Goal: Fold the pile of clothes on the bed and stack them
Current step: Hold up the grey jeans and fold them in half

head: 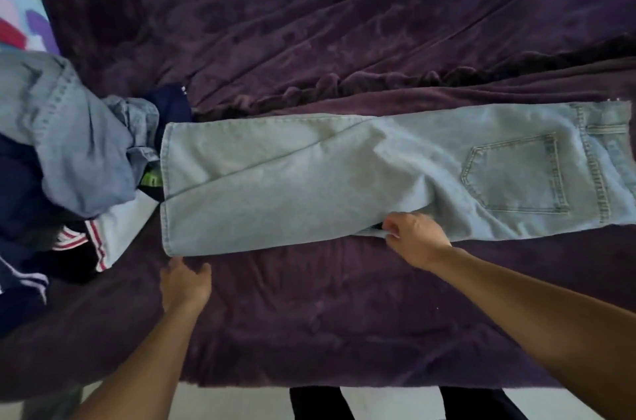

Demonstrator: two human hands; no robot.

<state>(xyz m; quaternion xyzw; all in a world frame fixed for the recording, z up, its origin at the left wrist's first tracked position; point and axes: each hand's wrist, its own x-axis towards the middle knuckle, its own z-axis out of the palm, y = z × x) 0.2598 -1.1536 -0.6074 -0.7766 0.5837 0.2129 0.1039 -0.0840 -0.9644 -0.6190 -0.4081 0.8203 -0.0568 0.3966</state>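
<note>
A pair of light blue jeans (309, 178) lies flat across the bed, folded lengthwise leg on leg, back pocket up, waist to the right and hems to the left. My right hand (416, 237) pinches the near edge of the jeans around the crotch seam. Just below the near hem corner, my left hand (186, 282) hovers with relaxed fingers and holds nothing. The pile of unfolded clothes (62, 158) sits at the left: another denim piece on top, navy garments with red and white stripes beneath.
A dark purple blanket (309, 23) covers the bed, rumpled into a ridge behind the jeans. A colourful patterned pillow (17, 17) shows at the far left. The bed's near edge runs along the bottom, with pale floor and my dark-clad legs (395, 402) below it.
</note>
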